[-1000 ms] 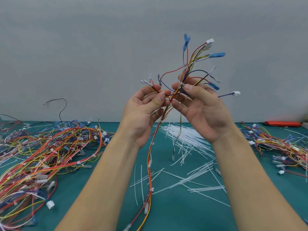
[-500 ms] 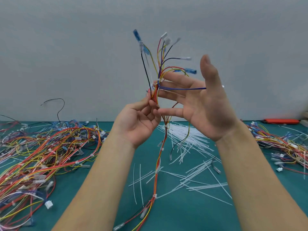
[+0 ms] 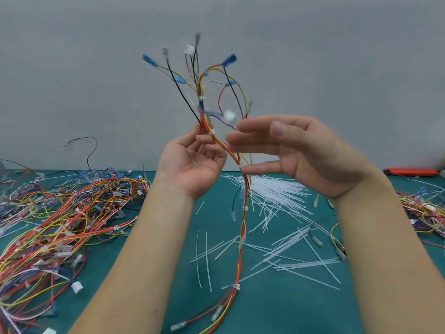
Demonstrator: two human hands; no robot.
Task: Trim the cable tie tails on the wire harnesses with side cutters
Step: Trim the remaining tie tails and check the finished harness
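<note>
Right hand (image 3: 308,155) released harness (image 3: 242,227); left hand (image 3: 192,162) pinches it.

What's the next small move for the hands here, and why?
Probably bring the right hand back onto the harness to steady it. The left hand alone pinches the bundle, its lower length dangling to the mat, while the right hand is open beside it. No cutters are in either hand.

Below the left hand (image 3: 192,162) the green mat (image 3: 277,309) lies bare apart from loose cable ties (image 3: 277,251) and the hanging harness (image 3: 242,237). Wire piles (image 3: 60,225) crowd its outer side; another heap (image 3: 423,210) lies beyond the right hand (image 3: 308,153).
</note>
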